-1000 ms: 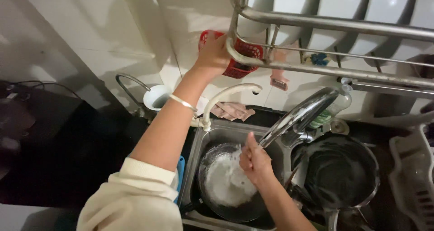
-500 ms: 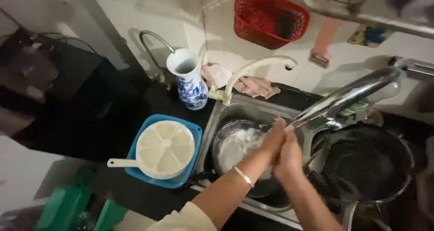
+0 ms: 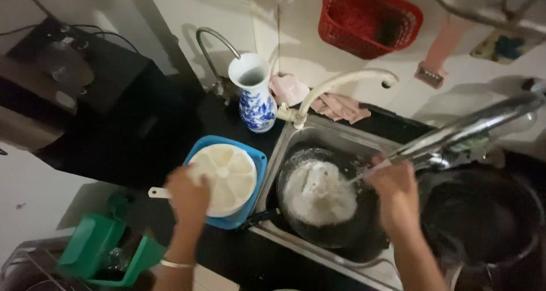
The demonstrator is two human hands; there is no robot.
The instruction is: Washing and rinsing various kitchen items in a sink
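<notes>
A dim kitchen corner, seen from above: a black countertop (image 3: 170, 137) runs along a pale tiled wall, with a steel sink (image 3: 318, 134) set into it. The two hands are well apart. The left hand (image 3: 187, 197) rests on the near edge of a white sectioned dish (image 3: 227, 174); blur hides whether its fingers grip the rim. The right hand (image 3: 395, 197) is over the sink, just below a long chrome tap (image 3: 466, 129), its fingers curled, though whether they hold anything cannot be told.

The white dish sits in a blue square tray (image 3: 250, 208) on the counter, just left of the sink, and a white spoon handle (image 3: 158, 192) sticks out from under the left hand. In the sink lies a dark frying pan (image 3: 341, 231) filled with white foam, between the two hands. A second dark pan (image 3: 483, 223) sits to the right.

Behind the tray stands a blue-and-white patterned vase (image 3: 255, 95), empty at the mouth. A curved white spout (image 3: 341, 83) arches over the sink. Pink cloths (image 3: 338, 106) lie against the wall. A red plastic basket (image 3: 369, 18) hangs above. Green plastic bins (image 3: 102, 248) stand below the counter at the lower left.
</notes>
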